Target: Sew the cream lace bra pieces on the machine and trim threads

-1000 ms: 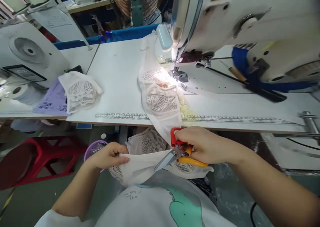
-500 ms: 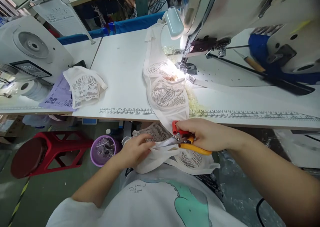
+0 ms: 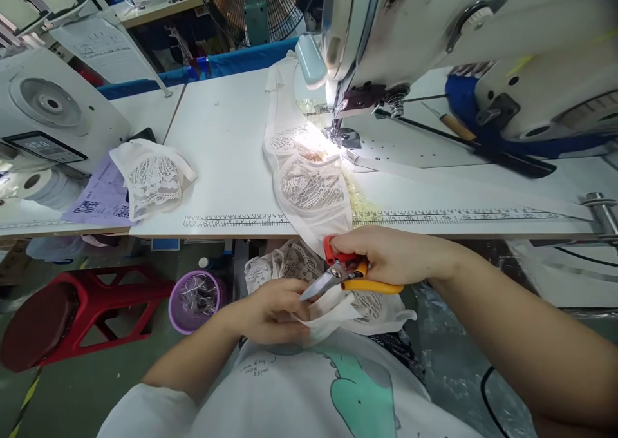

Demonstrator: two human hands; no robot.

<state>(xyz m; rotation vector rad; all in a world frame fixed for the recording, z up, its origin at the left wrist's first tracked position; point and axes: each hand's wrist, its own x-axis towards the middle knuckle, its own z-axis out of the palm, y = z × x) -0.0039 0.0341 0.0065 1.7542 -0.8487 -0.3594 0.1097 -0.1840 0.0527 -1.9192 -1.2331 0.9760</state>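
My right hand [image 3: 393,256] is wrapped round the scissors [image 3: 324,283], which have red and orange handles. Their blades point left at the fingers of my left hand [image 3: 276,310], just above the white cloth. That hand is closed on the edge of a white lace bra [image 3: 333,319] over my lap. Part of its grip is hidden under the fingers. More white lace bra [image 3: 313,187] lies on the table and runs up beside the needle of the sewing machine [image 3: 337,119]. Whether it joins the piece in my lap I cannot tell.
A white lace cup [image 3: 153,179] lies on the left of the table [image 3: 222,148], near a purple paper [image 3: 103,196]. A ruler strip [image 3: 232,221] follows the front edge. Below are a purple bin [image 3: 178,312] and a red stool [image 3: 113,309]. A fan [image 3: 255,6] stands behind.
The scissors' blades have come off the white fabric and tilt down to the left. My left hand has moved slightly down, bringing the cloth's edge lower. The view has shifted right.
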